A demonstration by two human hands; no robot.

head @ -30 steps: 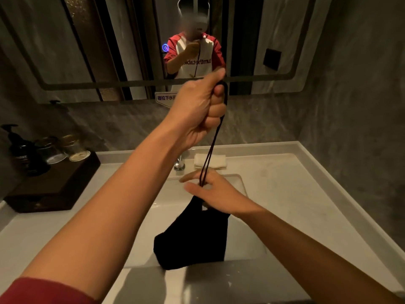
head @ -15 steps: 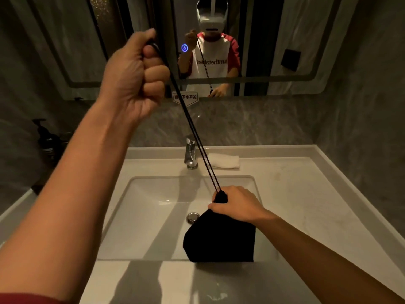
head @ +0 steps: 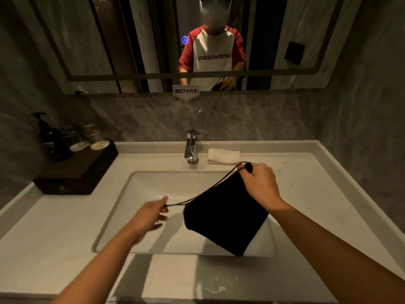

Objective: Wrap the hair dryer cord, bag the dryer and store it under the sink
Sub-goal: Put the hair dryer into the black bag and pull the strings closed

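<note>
A black drawstring bag (head: 225,218) hangs tilted over the white sink basin (head: 131,194); its contents are hidden. My right hand (head: 260,183) grips the bag's cinched neck at the upper right. My left hand (head: 151,216) pinches the end of the black drawstring (head: 210,187), which runs slack from the neck down to my fingers on the bag's left. The hair dryer itself is not visible.
A chrome faucet (head: 191,148) stands behind the basin, with a folded white towel (head: 223,155) to its right. At the left, a dark wooden tray (head: 76,172) holds a pump bottle (head: 47,137) and glass jars. A mirror (head: 153,40) hangs above; grey stone walls close in at the right.
My left hand has dropped from high in front of the mirror to just above the basin, and the drawstring has gone from taut to slack. My right hand lifted the bag's neck and tilted the bag.
</note>
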